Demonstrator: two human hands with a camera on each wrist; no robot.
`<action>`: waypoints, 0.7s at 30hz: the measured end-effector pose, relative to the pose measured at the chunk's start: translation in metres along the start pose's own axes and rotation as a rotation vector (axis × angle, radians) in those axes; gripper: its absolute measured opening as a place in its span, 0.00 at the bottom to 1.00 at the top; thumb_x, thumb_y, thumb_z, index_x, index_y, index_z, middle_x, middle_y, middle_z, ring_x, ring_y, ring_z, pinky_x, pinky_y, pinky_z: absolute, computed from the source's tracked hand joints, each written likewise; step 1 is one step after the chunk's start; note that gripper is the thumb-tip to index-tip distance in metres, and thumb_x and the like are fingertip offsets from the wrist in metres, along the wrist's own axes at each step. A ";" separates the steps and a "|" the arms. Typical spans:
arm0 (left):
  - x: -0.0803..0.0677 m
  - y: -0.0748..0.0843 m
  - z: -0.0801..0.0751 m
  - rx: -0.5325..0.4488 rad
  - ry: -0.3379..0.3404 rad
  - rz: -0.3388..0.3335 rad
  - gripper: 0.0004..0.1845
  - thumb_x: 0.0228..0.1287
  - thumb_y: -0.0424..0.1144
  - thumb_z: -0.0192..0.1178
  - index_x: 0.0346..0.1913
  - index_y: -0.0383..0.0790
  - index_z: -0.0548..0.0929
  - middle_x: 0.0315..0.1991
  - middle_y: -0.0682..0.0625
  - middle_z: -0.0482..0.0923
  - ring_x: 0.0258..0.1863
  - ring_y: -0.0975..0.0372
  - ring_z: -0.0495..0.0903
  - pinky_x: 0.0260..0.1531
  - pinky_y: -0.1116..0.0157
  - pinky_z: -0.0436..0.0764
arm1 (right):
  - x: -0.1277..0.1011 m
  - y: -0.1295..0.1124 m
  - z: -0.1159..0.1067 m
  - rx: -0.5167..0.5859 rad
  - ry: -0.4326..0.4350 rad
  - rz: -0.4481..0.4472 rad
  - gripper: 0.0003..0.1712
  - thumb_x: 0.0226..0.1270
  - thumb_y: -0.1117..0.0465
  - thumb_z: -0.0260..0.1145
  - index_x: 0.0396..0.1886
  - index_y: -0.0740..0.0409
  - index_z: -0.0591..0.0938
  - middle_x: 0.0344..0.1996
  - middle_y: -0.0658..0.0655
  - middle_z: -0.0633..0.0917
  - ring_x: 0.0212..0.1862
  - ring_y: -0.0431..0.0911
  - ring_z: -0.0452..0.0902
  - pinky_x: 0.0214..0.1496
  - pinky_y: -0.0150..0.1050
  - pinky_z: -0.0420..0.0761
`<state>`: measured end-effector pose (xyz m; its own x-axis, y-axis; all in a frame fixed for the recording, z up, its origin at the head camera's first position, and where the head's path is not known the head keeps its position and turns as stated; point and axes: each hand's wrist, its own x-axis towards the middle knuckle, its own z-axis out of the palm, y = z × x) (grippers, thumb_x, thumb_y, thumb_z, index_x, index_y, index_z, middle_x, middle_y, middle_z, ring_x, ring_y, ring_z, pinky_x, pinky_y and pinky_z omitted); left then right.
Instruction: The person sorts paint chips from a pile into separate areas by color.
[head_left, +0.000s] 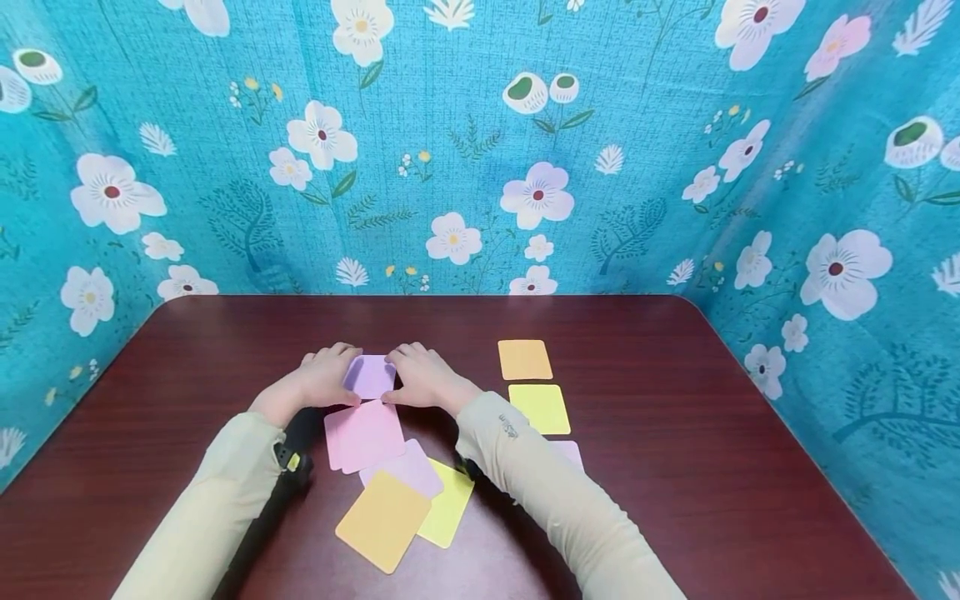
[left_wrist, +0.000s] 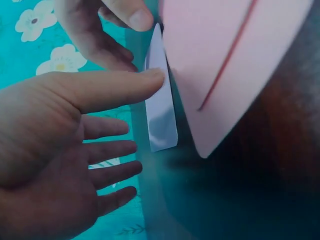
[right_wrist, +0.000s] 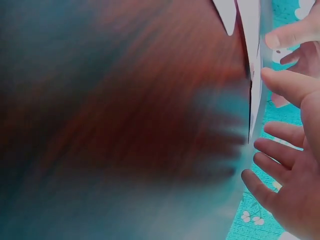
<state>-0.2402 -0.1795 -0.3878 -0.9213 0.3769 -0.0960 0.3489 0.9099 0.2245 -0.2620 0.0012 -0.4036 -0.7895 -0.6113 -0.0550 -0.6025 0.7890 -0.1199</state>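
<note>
Both hands, left and right, flanked the lilac card mid-frame, fingers straight, thumbs seemingly steadying its edges to square it.

- The right hand fills the right edge of the view, palm open, its fingers spread and fairly straight, tips pointing left.
- Its thumb stretches toward a thin pale card seen nearly edge-on, and the tip sits at the card's edge.
- The card stands as a narrow sliver running from the top of the view down to a point just above the fingers.
- Another hand's fingertip shows at the upper right, close to the same card.
- A second pale card corner pokes in at the top.
- The dark reddish counter takes up the left and middle, heavily blurred.
- Teal flowered cloth shows at the lower right, beyond the counter.
</note>
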 end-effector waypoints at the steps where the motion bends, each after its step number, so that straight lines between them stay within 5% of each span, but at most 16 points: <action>1: 0.001 -0.001 0.000 -0.004 -0.017 0.001 0.41 0.45 0.43 0.68 0.60 0.26 0.65 0.58 0.31 0.64 0.56 0.38 0.64 0.50 0.40 0.63 | 0.001 -0.001 0.000 0.009 -0.003 0.009 0.36 0.55 0.40 0.61 0.60 0.54 0.70 0.58 0.53 0.72 0.60 0.48 0.64 0.60 0.44 0.67; 7: 0.006 -0.006 0.001 -0.029 -0.070 0.032 0.42 0.44 0.42 0.69 0.60 0.24 0.64 0.58 0.30 0.65 0.56 0.39 0.65 0.50 0.38 0.63 | 0.009 -0.001 0.004 0.046 -0.012 0.034 0.38 0.53 0.39 0.63 0.60 0.54 0.69 0.56 0.53 0.74 0.58 0.47 0.67 0.59 0.44 0.68; 21: 0.012 -0.011 0.000 -0.033 -0.035 0.065 0.41 0.39 0.44 0.71 0.57 0.25 0.68 0.51 0.35 0.70 0.50 0.45 0.70 0.46 0.42 0.67 | 0.016 -0.004 -0.001 -0.051 -0.019 0.027 0.43 0.47 0.36 0.66 0.61 0.53 0.68 0.55 0.53 0.73 0.57 0.47 0.68 0.58 0.45 0.68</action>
<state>-0.2553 -0.1850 -0.3915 -0.8900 0.4416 -0.1134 0.4017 0.8771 0.2634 -0.2724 -0.0118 -0.4030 -0.8033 -0.5906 -0.0766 -0.5868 0.8069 -0.0680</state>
